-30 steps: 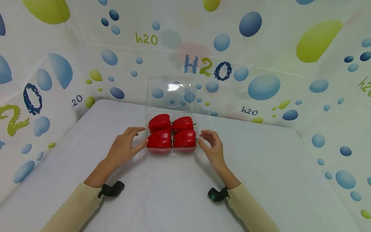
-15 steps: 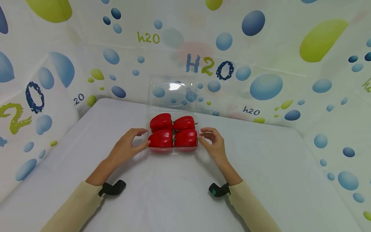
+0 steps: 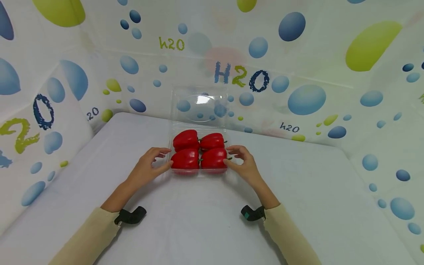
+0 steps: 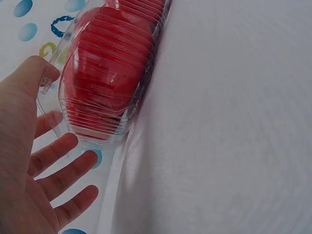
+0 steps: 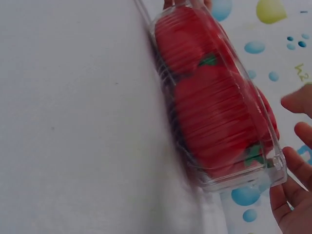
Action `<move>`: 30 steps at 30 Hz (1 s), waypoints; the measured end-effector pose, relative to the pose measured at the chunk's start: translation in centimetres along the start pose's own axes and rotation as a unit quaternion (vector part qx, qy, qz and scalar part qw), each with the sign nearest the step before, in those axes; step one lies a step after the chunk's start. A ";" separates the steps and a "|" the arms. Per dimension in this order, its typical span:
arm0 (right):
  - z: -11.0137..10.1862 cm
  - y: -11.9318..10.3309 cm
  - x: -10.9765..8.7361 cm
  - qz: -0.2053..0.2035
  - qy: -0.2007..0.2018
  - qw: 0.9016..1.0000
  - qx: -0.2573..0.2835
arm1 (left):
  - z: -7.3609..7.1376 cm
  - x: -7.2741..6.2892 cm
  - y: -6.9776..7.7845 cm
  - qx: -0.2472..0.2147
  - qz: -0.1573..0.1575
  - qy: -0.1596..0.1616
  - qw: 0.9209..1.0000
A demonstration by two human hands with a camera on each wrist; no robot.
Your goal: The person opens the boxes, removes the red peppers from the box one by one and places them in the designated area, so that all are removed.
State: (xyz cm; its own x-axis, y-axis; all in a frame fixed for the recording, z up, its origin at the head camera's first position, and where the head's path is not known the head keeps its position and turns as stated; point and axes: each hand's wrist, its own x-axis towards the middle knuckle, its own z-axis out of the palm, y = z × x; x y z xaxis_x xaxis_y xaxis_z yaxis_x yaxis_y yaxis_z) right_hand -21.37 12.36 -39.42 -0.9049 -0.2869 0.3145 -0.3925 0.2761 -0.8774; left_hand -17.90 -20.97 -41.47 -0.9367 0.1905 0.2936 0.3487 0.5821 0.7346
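Observation:
Several red bell peppers point(image 3: 186, 159) with green stems lie in a clear plastic clamshell box point(image 3: 173, 127), in two rows. Its hinged lid point(image 3: 198, 99) stands raised at the back. My left hand point(image 3: 142, 165) is at the box's left side, thumb and index finger spread at the rim. In the left wrist view, the other fingers point(image 4: 68, 180) are spread apart below it. At the right side is my right hand point(image 3: 246, 165), its thumb beside the front right pepper point(image 3: 213, 158). The right wrist view shows that thumb point(image 5: 295, 101) above the rim, with fingertips near the rim's corner.
A white cloth covers the table point(image 3: 205, 217). Behind and along the sides hangs a white sheet point(image 3: 139, 88) printed with blue and green drops and lettering. A black wrist camera point(image 3: 132, 215) is strapped at each cuff.
My right hand has moved slightly in, its thumb now over the box's right edge by the front pepper. My left fingers have come a little closer to the rim. The box stays in place.

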 end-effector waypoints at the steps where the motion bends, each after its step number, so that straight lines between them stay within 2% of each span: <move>1: -0.1 0.0 0.1 -0.003 -0.011 1.000 -0.008 | 0.0 0.0 0.0 -0.002 0.000 0.000 1.000; 5: -0.2 0.0 0.3 -0.015 -0.043 0.998 -0.042 | 0.0 0.0 0.0 -0.008 0.000 -0.003 1.000; 14: 0.0 0.3 0.7 -0.024 -0.072 0.992 -0.099 | 0.1 -0.1 -0.1 -0.021 -0.005 -0.008 1.000; 22: 0.3 0.1 0.9 0.005 -0.093 0.988 -0.121 | 0.4 -0.1 0.0 -0.032 0.000 -0.004 0.999; 30: 0.2 0.0 0.7 -0.008 -0.100 0.988 -0.116 | 0.2 -0.2 0.0 -0.022 0.003 -0.007 1.000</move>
State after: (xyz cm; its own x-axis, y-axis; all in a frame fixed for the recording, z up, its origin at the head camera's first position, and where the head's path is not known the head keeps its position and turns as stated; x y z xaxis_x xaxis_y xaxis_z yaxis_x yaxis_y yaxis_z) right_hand -21.97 11.95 -39.23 -0.8567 -0.4626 0.2284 -0.4542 0.4664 -0.7590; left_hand -17.76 -20.84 -41.69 -0.9351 0.2048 0.2892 0.3543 0.5464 0.7589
